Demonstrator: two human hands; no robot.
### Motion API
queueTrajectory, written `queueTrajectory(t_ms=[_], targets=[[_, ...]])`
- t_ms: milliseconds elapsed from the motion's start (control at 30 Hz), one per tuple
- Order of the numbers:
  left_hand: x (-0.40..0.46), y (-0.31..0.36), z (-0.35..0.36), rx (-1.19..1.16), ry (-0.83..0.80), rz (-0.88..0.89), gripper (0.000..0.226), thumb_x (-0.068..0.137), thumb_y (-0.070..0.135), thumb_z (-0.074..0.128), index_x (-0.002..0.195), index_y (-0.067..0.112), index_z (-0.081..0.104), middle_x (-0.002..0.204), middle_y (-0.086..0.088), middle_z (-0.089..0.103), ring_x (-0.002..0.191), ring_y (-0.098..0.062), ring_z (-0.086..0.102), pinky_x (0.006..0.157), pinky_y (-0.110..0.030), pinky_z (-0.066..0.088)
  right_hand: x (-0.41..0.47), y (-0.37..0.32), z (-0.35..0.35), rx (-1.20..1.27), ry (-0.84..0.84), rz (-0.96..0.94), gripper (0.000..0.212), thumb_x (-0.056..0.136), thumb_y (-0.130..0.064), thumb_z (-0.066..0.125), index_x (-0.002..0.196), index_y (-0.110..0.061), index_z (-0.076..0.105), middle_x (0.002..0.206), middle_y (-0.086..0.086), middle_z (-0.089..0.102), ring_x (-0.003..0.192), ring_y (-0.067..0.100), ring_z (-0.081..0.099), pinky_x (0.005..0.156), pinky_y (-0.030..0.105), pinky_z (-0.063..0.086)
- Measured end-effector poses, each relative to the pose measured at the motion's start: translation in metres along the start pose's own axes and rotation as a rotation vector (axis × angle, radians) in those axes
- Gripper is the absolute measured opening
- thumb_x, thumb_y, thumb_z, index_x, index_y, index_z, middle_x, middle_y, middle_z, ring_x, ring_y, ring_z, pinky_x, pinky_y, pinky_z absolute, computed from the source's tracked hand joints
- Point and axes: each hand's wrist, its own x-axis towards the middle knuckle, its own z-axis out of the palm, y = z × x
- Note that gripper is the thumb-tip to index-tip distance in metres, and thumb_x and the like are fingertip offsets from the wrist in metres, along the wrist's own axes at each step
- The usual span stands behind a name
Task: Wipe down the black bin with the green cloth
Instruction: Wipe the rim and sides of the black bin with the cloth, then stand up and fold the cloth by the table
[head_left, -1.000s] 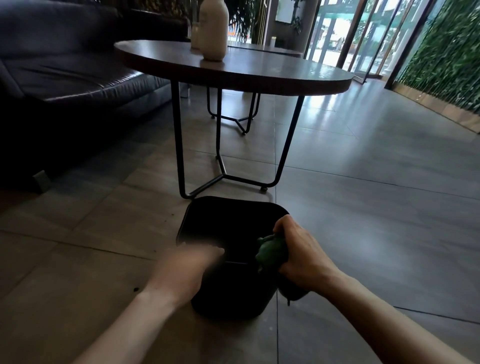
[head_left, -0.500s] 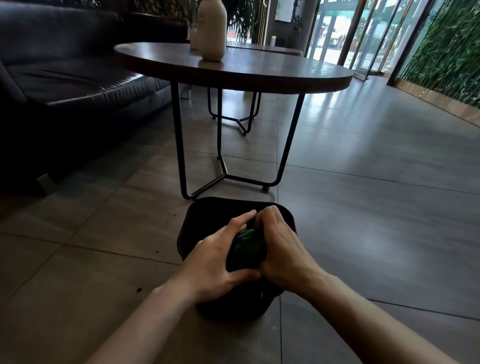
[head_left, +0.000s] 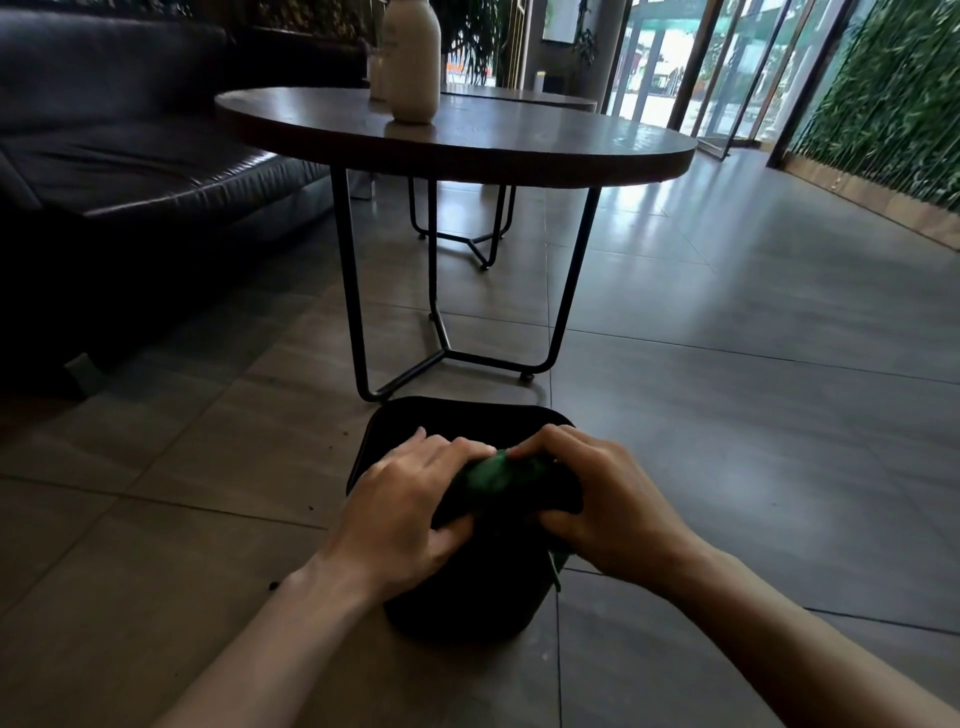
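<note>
Lower centre of the frame: both my forearms come in from the bottom edge and meet over the black bin, which stands on the tiled floor directly under my hands. My left hand has its fingers curled over the left end of the green cloth and its thumb tucked beneath; my right hand grips the right end in the same way, so both are clamped on the cloth and neither is free. The cloth is bunched into a short roll whose long axis runs left to right across the frame, level with the bin's near rim, and one loose corner hangs down the bin's right side. The cloth lies between the two hands, and the bin wall lies below and just behind them, so I judge either hand equally near for the first stroke; whether the cloth touches the rim I cannot tell. Middle of the frame: a round table on thin black legs stands just beyond the bin. Upper centre: a pale bottle stands on the table. Upper left: a dark sofa.
</note>
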Motion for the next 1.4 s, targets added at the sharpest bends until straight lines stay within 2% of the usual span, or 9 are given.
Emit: queueTrajectory(t_ms=[100, 167, 267, 367, 633, 800, 933, 1100, 1400], targets=[[-0.005, 0.003, 0.000, 0.028, -0.042, -0.022, 0.053, 0.077, 0.033, 0.077, 0.122, 0.036, 0.049, 0.108, 0.013, 0.064, 0.098, -0.014, 0.065, 0.088, -0.029, 0.050, -0.006, 0.003, 0.001, -0.086, -0.006, -0.047, 0.051, 0.075, -0.003, 0.078, 0.117, -0.027, 0.065, 0.105, -0.013, 0.060, 0.079, 0.000, 0.055, 0.067, 0.009, 0.039], [-0.005, 0.006, 0.000, 0.058, -0.059, -0.012, 0.048, 0.077, 0.036, 0.075, 0.117, 0.035, 0.048, 0.103, 0.013, 0.063, 0.094, -0.015, 0.064, 0.082, -0.031, 0.053, -0.008, 0.003, 0.003, -0.130, -0.007, -0.074, 0.047, 0.077, -0.002, 0.078, 0.117, -0.024, 0.065, 0.107, -0.009, 0.061, 0.080, 0.007, 0.059, 0.068, 0.010, 0.041], [-0.006, 0.009, -0.001, 0.099, -0.073, 0.003, 0.044, 0.078, 0.038, 0.074, 0.115, 0.034, 0.050, 0.102, 0.013, 0.062, 0.092, -0.014, 0.063, 0.073, -0.037, 0.054, -0.012, 0.003, 0.004, -0.123, -0.013, -0.091, 0.047, 0.076, -0.003, 0.079, 0.116, -0.023, 0.064, 0.108, -0.009, 0.061, 0.079, 0.006, 0.057, 0.067, 0.008, 0.039], [-0.007, 0.013, -0.001, 0.118, -0.088, -0.001, 0.042, 0.079, 0.038, 0.074, 0.115, 0.032, 0.053, 0.104, 0.013, 0.062, 0.094, -0.014, 0.063, 0.074, -0.038, 0.054, -0.016, 0.006, 0.004, -0.100, -0.011, -0.066, 0.049, 0.074, -0.005, 0.078, 0.115, -0.027, 0.063, 0.106, -0.011, 0.059, 0.076, 0.005, 0.054, 0.065, 0.008, 0.037], [0.001, 0.023, -0.005, 0.117, -0.108, -0.038, 0.040, 0.077, 0.030, 0.079, 0.113, 0.026, 0.061, 0.103, 0.009, 0.065, 0.093, -0.018, 0.065, 0.073, -0.039, 0.055, -0.012, 0.010, 0.002, -0.044, 0.012, -0.042, 0.048, 0.075, -0.006, 0.078, 0.115, -0.028, 0.064, 0.106, -0.011, 0.060, 0.079, 0.008, 0.059, 0.065, 0.014, 0.044], [0.019, 0.039, -0.034, 0.125, -0.169, -0.086, 0.041, 0.080, 0.031, 0.076, 0.117, 0.026, 0.059, 0.109, 0.008, 0.065, 0.098, -0.018, 0.063, 0.078, -0.039, 0.054, 0.000, -0.008, -0.022, -0.013, 0.011, 0.017, 0.050, 0.070, -0.001, 0.075, 0.114, -0.025, 0.068, 0.104, -0.007, 0.061, 0.082, 0.015, 0.061, 0.065, 0.026, 0.051], [0.039, 0.064, -0.077, 0.115, -0.228, -0.112, 0.043, 0.079, 0.028, 0.076, 0.118, 0.025, 0.059, 0.109, 0.008, 0.066, 0.099, -0.019, 0.063, 0.078, -0.039, 0.054, 0.008, -0.038, -0.063, 0.008, -0.007, 0.081, 0.053, 0.066, 0.000, 0.075, 0.114, -0.022, 0.069, 0.105, -0.004, 0.062, 0.085, 0.021, 0.064, 0.068, 0.036, 0.055], [0.062, 0.115, -0.144, 0.118, -0.282, -0.155, 0.046, 0.075, 0.032, 0.075, 0.118, 0.027, 0.059, 0.108, 0.009, 0.065, 0.098, -0.019, 0.063, 0.075, -0.036, 0.054, 0.018, -0.090, -0.137, -0.013, -0.096, 0.126, 0.054, 0.066, -0.003, 0.079, 0.116, -0.022, 0.068, 0.105, -0.004, 0.062, 0.087, 0.021, 0.065, 0.071, 0.036, 0.055], [0.153, 0.246, -0.344, 0.070, -0.361, -0.168, 0.046, 0.070, 0.038, 0.070, 0.114, 0.033, 0.055, 0.102, 0.014, 0.063, 0.094, -0.014, 0.063, 0.076, -0.028, 0.050, 0.064, -0.228, -0.352, -0.007, -0.113, 0.170, 0.052, 0.066, -0.010, 0.075, 0.114, -0.028, 0.064, 0.103, -0.009, 0.060, 0.089, 0.018, 0.063, 0.074, 0.031, 0.053]])
